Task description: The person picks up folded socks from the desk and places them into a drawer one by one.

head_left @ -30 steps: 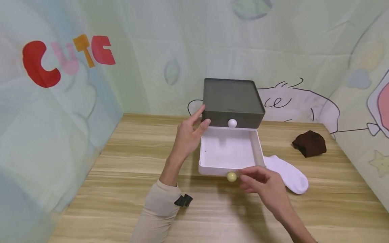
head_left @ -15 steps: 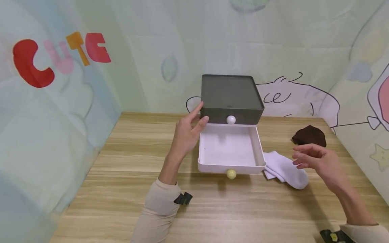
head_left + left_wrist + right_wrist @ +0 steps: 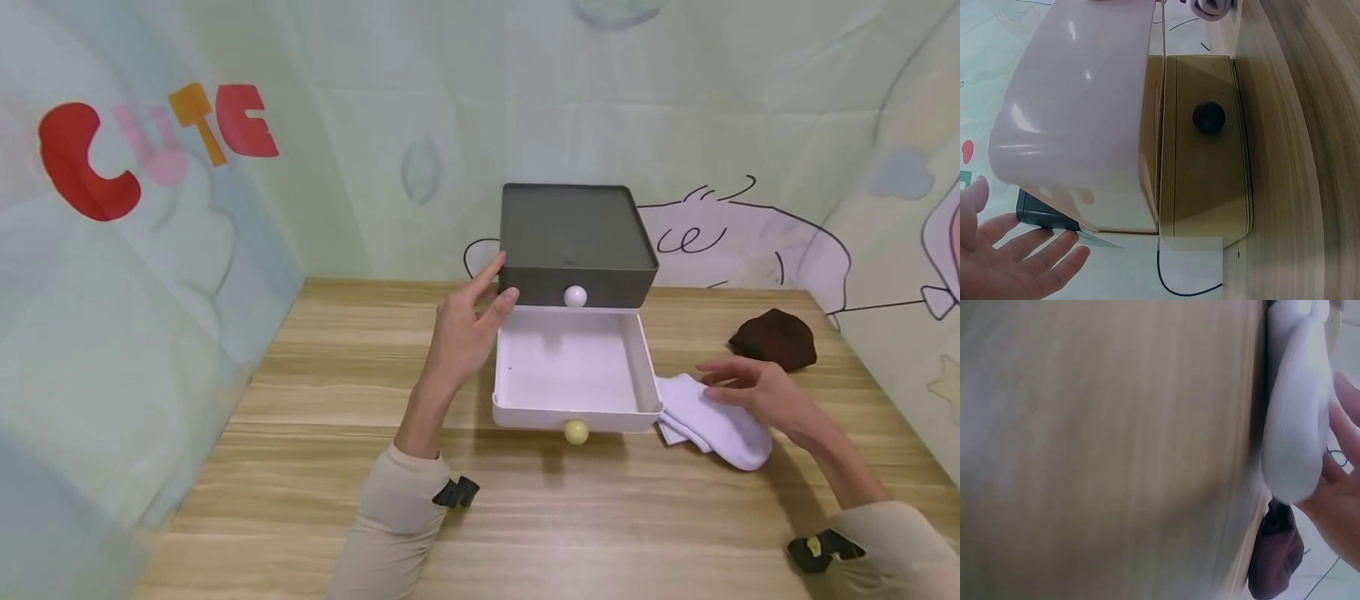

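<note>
A small stacked drawer unit (image 3: 576, 229) with a dark grey top stands near the back wall. Its white drawer (image 3: 517, 367) is pulled out and bears a yellow knob (image 3: 576, 432). My left hand (image 3: 461, 337) touches the left side of the grey section, fingers extended. To the right of the drawer lies a folded pair of white socks (image 3: 727, 433). Just above them hovers my right hand (image 3: 765, 396), its fingers loosely bent and holding nothing. In the right wrist view the white socks (image 3: 1297, 419) are beside my fingers; contact is unclear.
A dark brown bundle of cloth (image 3: 776, 340) lies on the wooden table (image 3: 337, 400) behind the socks. Below the white drawer, the left wrist view shows a tan drawer front (image 3: 1204, 181) with a dark knob (image 3: 1209, 117). Printed cloth walls (image 3: 375, 125) border the table.
My right hand has left the yellow knob, swung right, then come back slightly left over the white socks. My left hand stays at the grey section; the white drawer remains pulled out.
</note>
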The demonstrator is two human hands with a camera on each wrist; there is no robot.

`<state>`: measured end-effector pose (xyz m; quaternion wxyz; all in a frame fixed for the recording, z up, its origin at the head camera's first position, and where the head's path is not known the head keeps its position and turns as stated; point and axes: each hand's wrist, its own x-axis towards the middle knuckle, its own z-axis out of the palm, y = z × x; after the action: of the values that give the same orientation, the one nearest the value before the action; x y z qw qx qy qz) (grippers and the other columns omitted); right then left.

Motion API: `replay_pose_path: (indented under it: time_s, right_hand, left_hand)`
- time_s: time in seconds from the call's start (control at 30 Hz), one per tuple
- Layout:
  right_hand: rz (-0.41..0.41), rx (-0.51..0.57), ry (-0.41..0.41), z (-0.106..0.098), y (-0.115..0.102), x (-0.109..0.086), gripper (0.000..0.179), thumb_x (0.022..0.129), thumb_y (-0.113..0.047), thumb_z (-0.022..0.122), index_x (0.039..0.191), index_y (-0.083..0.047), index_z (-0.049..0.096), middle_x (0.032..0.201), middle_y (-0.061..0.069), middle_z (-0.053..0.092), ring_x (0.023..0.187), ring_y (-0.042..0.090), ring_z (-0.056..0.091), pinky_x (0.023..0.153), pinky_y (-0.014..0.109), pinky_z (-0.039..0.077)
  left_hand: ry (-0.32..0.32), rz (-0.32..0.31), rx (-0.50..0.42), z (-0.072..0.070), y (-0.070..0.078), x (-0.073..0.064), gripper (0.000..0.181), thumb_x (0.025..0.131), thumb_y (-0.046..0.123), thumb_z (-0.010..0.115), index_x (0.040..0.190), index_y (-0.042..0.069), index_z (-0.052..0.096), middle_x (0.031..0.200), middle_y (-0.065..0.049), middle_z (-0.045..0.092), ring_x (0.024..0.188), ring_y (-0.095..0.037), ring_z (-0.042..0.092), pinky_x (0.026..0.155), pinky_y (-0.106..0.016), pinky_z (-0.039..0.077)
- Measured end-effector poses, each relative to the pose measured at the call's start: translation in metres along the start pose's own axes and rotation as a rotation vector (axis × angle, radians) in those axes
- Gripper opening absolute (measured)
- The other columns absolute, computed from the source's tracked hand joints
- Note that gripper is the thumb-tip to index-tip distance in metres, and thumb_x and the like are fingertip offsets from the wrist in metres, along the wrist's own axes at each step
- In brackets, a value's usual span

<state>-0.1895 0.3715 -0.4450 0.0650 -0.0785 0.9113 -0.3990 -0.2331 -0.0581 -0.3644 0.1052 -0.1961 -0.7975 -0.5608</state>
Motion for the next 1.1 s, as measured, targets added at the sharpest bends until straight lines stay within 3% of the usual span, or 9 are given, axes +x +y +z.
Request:
replay_pose_path:
  time_s: [0.23,0.37,0.5,0.63,0.87,1.1]
  right_hand:
    - [-0.077,-0.024,-0.028,0.01,-0.006,0.006,0.048,0.081,-0.027,0.072,0.124,-0.013,0.059,0.119,0.011,0.063,0.096,0.003,0.061,0.076,0.016,0.047]
    - [-0.108,-0.026,-0.049,0.016,-0.009,0.006,0.051,0.081,-0.021,0.072,0.128,-0.011,0.056,0.117,0.014,0.063,0.093,0.008,0.061,0.073,0.019,0.048]
    - [-0.099,-0.068,-0.103,0.021,-0.012,0.004,0.056,0.081,-0.025,0.072,0.132,-0.011,0.053,0.112,0.012,0.063,0.091,0.012,0.059,0.074,0.02,0.048]
    - [-0.098,-0.109,-0.139,0.024,-0.014,0.001,0.046,0.082,-0.03,0.071,0.124,-0.013,0.059,0.105,0.005,0.064,0.091,0.01,0.057,0.076,0.019,0.046]
    - [-0.029,-0.021,-0.088,0.025,-0.015,-0.006,0.029,0.082,-0.028,0.071,0.102,-0.011,0.059,0.096,0.006,0.061,0.085,0.007,0.056,0.072,0.019,0.045]
    - [0.064,0.055,-0.068,0.021,-0.016,-0.013,0.034,0.082,-0.033,0.07,0.105,-0.012,0.055,0.097,0.008,0.062,0.082,0.009,0.056,0.064,0.023,0.045]
  left_hand:
    - [-0.016,-0.012,-0.036,-0.005,0.029,-0.005,0.054,0.095,0.036,0.053,0.144,0.022,0.037,0.15,-0.001,0.035,0.126,-0.027,0.049,0.098,-0.044,0.045]
    - [-0.021,-0.023,-0.029,-0.007,0.037,-0.007,0.053,0.095,0.032,0.054,0.144,0.017,0.038,0.148,-0.005,0.037,0.125,-0.026,0.051,0.099,-0.041,0.045]
    - [-0.019,-0.035,-0.034,-0.007,0.038,-0.007,0.053,0.095,0.031,0.054,0.144,0.019,0.038,0.147,-0.004,0.039,0.124,-0.024,0.052,0.098,-0.038,0.045]
    - [-0.023,-0.032,-0.036,-0.007,0.037,-0.008,0.053,0.095,0.032,0.054,0.144,0.02,0.038,0.148,-0.004,0.038,0.124,-0.025,0.051,0.099,-0.04,0.045]
    - [-0.028,-0.038,-0.04,-0.008,0.036,-0.01,0.054,0.095,0.034,0.053,0.144,0.019,0.037,0.149,-0.003,0.038,0.125,-0.027,0.05,0.099,-0.041,0.044]
    - [-0.031,-0.025,-0.033,-0.008,0.036,-0.01,0.055,0.095,0.033,0.053,0.145,0.017,0.036,0.15,-0.004,0.035,0.127,-0.028,0.048,0.1,-0.041,0.044]
